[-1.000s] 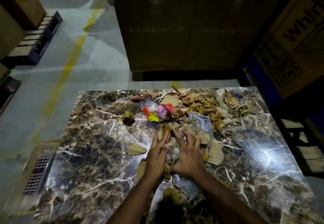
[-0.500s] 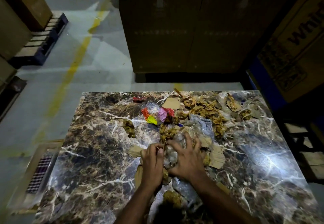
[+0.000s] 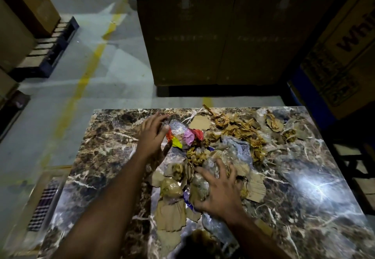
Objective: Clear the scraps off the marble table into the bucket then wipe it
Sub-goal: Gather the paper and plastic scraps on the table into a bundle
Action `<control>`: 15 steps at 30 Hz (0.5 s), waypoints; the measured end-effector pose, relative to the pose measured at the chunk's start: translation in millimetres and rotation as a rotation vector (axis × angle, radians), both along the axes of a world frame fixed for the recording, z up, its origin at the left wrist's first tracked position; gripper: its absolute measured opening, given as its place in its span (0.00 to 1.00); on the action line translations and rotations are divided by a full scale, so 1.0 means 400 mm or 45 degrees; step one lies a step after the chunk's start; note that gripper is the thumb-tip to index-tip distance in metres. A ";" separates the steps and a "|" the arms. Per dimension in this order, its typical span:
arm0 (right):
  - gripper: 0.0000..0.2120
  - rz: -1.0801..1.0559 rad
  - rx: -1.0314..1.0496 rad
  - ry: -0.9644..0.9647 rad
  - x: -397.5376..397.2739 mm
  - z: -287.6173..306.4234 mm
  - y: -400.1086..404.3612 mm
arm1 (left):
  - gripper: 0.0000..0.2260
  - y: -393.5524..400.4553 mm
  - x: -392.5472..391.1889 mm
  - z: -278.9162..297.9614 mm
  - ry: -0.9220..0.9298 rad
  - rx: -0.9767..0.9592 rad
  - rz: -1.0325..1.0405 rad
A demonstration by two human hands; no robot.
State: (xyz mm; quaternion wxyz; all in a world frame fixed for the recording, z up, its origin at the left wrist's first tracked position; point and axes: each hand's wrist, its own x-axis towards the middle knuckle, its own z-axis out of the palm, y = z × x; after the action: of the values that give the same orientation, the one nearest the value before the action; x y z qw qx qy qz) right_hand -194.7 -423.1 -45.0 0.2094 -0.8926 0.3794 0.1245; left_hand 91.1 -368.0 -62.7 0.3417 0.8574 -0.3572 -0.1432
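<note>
A dark marble table [image 3: 101,153] carries a spread of scraps. Crumpled brown paper [image 3: 241,128], torn cardboard pieces [image 3: 172,216], clear plastic film [image 3: 235,151] and bright red, yellow and pink wrappers [image 3: 188,137] lie across its middle and far side. My left hand [image 3: 152,135] reaches out with fingers spread over the far left of the pile, beside the coloured wrappers. My right hand [image 3: 219,187] lies flat with spread fingers on the plastic and paper at the near middle. No bucket is in view.
Large cardboard boxes [image 3: 213,35] stand right behind the table's far edge, and a printed carton [image 3: 345,45] at the right. A pallet [image 3: 50,45] with boxes lies far left. A yellow floor line [image 3: 85,76] runs past. A grated crate [image 3: 44,204] sits by the table's left side.
My left hand left the near pile and reached far out to the left side of the scraps. My right hand stays pressed on the gathered heap. The camera moved closer.
</note>
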 end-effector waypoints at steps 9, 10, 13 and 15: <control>0.48 -0.001 0.002 -0.062 -0.002 -0.005 -0.001 | 0.25 -0.020 -0.057 -0.049 -0.009 0.271 -0.385; 0.48 -0.001 -0.006 -0.067 0.002 -0.004 -0.001 | 0.25 0.005 -0.090 -0.049 0.037 0.224 -0.360; 0.50 0.006 -0.031 -0.060 0.001 -0.010 0.002 | 0.20 0.068 -0.201 -0.032 0.227 0.087 -0.284; 0.56 0.002 -0.018 -0.027 -0.006 -0.015 0.005 | 0.18 0.075 -0.274 -0.026 0.283 0.047 -0.274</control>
State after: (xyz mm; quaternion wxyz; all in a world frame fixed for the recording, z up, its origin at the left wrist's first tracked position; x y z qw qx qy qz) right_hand -197.2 -421.1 -50.9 0.2071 -0.8956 0.3774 0.1126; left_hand -18.6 -337.9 -72.9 0.3460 0.7991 -0.4045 -0.2795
